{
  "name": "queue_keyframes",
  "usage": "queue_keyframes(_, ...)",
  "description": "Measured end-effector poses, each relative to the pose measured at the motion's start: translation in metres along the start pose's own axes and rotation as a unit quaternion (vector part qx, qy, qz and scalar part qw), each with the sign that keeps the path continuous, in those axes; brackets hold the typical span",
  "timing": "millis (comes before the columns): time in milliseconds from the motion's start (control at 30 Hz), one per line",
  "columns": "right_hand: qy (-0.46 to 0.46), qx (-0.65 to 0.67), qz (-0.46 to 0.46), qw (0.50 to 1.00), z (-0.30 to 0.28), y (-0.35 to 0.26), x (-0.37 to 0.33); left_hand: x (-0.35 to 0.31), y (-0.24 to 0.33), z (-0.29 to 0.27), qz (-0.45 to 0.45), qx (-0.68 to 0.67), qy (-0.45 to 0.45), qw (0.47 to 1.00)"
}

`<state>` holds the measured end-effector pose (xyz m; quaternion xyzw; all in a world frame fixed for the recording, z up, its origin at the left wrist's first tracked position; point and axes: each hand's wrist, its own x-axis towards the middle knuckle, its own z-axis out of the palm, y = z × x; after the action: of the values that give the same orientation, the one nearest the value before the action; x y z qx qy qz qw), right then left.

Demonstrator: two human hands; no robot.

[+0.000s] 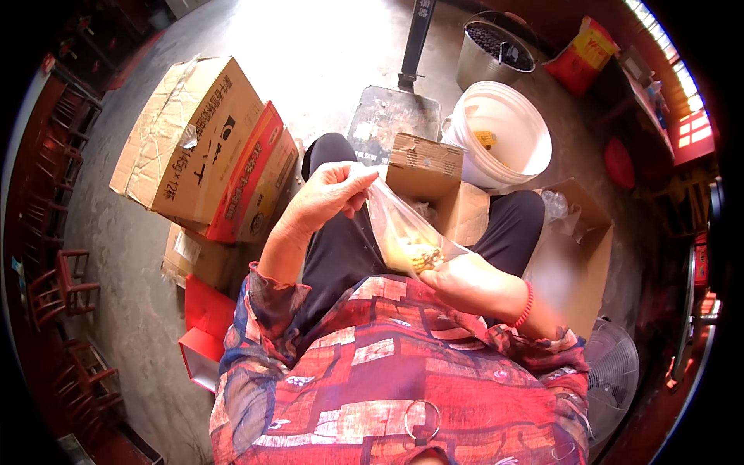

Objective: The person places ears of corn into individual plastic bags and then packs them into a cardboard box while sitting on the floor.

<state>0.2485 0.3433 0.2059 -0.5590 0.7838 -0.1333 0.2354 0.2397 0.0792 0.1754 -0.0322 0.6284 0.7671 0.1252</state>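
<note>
My left hand [329,194] is closed on the top edge of a clear plastic bag [383,211], pulling it up over my lap. Yellow corn [423,256] lies in the lower end of the bag. At that end my right hand [480,284] is curled against the bag and the corn; its fingertips are partly hidden. Just beyond the bag, between my knees, stands an open cardboard box [470,215] with some clear plastic inside.
A white bucket [535,147] holding some corn stands beyond my right knee, beside a platform scale [387,116]. Stacked cartons [186,139] are on the left. On the right are another open carton [593,256] and a fan [612,372]. A metal bucket [473,66] stands farther back.
</note>
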Motion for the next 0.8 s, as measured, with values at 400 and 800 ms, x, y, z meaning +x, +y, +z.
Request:
queue_keyframes(400,0.211,-0.109,0.055,0.97,-0.027,0.021,-0.016,-0.015,0.017,0.001,0.15,0.024,0.001,0.988)
queue_keyframes(800,0.499,-0.044,0.056,0.864,-0.021,0.024,-0.021,-0.006,0.015,0.044,0.285,-0.105,-0.041,0.952)
